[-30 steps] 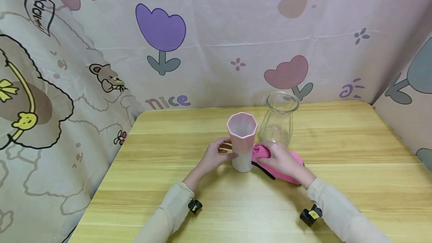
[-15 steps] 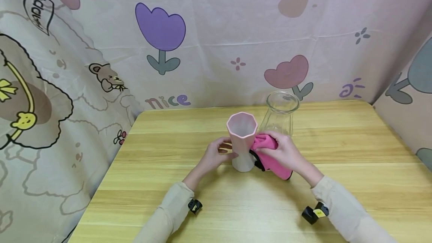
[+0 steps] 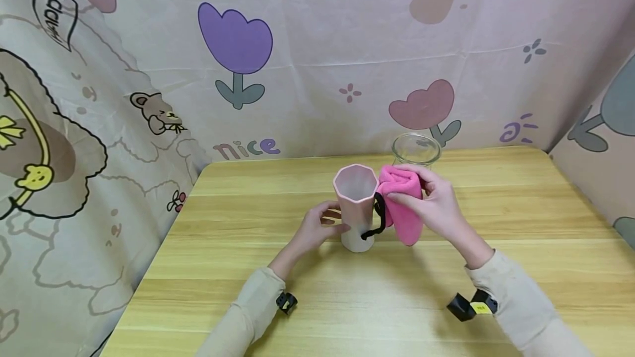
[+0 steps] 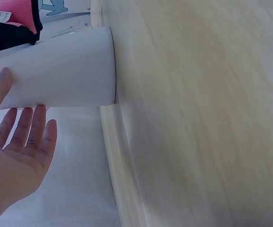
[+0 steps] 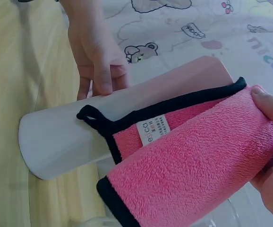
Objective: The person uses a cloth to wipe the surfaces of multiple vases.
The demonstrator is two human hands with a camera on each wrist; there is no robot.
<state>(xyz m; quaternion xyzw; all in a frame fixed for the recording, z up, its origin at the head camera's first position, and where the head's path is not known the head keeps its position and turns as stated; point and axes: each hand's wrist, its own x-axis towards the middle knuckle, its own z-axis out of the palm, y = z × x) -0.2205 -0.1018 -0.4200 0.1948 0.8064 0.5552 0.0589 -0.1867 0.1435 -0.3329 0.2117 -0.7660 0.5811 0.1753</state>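
Note:
A tall faceted vase, pink at the rim and white below, stands upright on the table. My left hand holds it lightly at its left side, the thumb on the front and fingertips against the side. In my right hand is a folded pink towel with black edging, pinched between thumb and fingers. The towel hangs off the table beside the vase's right side; its black loop crosses in front of the vase. A white label shows on it in the right wrist view.
Behind the towel and right hand stands a clear glass vase, mostly hidden except for its rim. The wooden table meets a patterned cloth backdrop at its back edge.
My right hand has lifted the pink towel from the table up to near the pink vase's rim, so it now covers most of the glass vase. The left hand has stayed put.

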